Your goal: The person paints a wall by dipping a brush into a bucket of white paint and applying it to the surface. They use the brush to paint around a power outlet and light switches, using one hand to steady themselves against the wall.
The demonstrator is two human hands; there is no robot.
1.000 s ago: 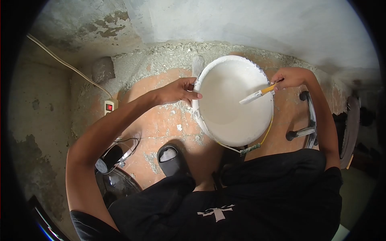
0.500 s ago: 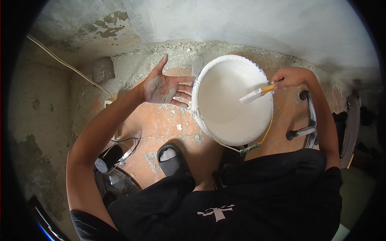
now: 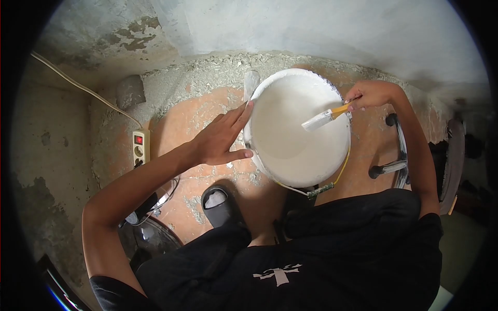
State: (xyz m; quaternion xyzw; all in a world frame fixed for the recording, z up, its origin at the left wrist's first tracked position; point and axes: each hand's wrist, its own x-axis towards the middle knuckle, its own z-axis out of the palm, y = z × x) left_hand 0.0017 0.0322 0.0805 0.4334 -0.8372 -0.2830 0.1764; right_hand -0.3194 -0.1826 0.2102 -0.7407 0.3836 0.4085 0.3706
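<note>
A white bucket (image 3: 263, 167) stands on the floor in front of me, with pale, whitish liquid (image 3: 295, 150) inside. My right hand (image 3: 369, 95) is closed round the yellow handle of a paintbrush (image 3: 319, 120) at the bucket's right rim. The brush's white-coated head hangs over the liquid. At the left side of the bucket is my left hand (image 3: 223, 136), back upward, fingers stretched out and thumb apart. Its fingertips and thumb reach the bucket's wall. The wire bail with a green grip (image 3: 320, 191) hangs down on the near side.
A power strip (image 3: 140, 147) with a red-lit switch lies at the left, its cord running up the wall. A whitish scraper-like tool (image 3: 251, 84) is behind the bucket. At the right stands a black-and-white metal frame (image 3: 397, 168). My slippered foot (image 3: 220, 205) is close by.
My left hand has turned from palm up to back up and now rests against the bucket's left side. The brush has shifted slightly left, and the power strip has come into view.
</note>
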